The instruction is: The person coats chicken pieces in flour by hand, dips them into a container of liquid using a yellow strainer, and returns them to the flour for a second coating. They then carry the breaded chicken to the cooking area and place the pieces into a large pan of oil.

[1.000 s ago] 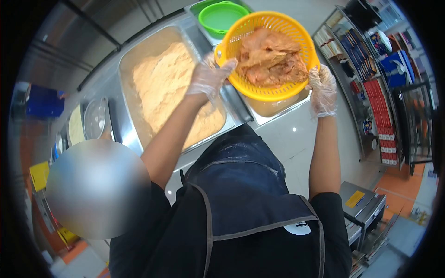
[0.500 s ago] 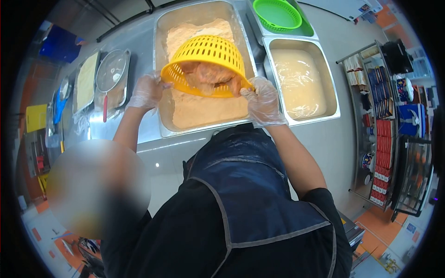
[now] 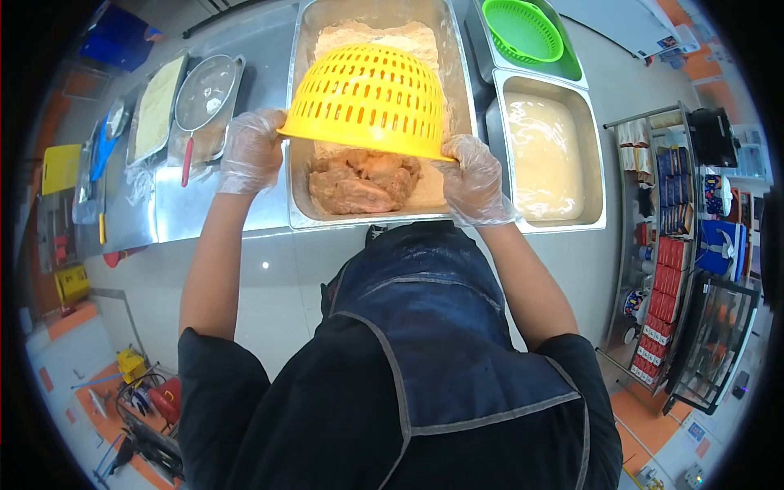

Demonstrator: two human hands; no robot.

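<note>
A yellow slotted basket (image 3: 367,98) is tipped over, its opening down, above a deep metal pan (image 3: 300,196) of light flour (image 3: 429,189). My left hand (image 3: 252,151), in a clear plastic glove, is closed on the basket's left rim. On the right rim my right hand (image 3: 474,180), gloved the same way, is closed too. Raw marinated meat (image 3: 363,181) lies in a heap on the flour at the near end of the pan, below the basket's rim. The basket's inside is hidden.
Right of the pan stands a metal tub of pale liquid (image 3: 543,155), with a green basket (image 3: 523,31) behind it. On the left are a sieve (image 3: 204,91) with a red handle and a tray (image 3: 157,110). A stocked shelf rack (image 3: 674,204) stands far right.
The basket has turned over further, and the meat that was inside it now lies on the flour. Both hands still hold the rim. The view has shifted slightly.
</note>
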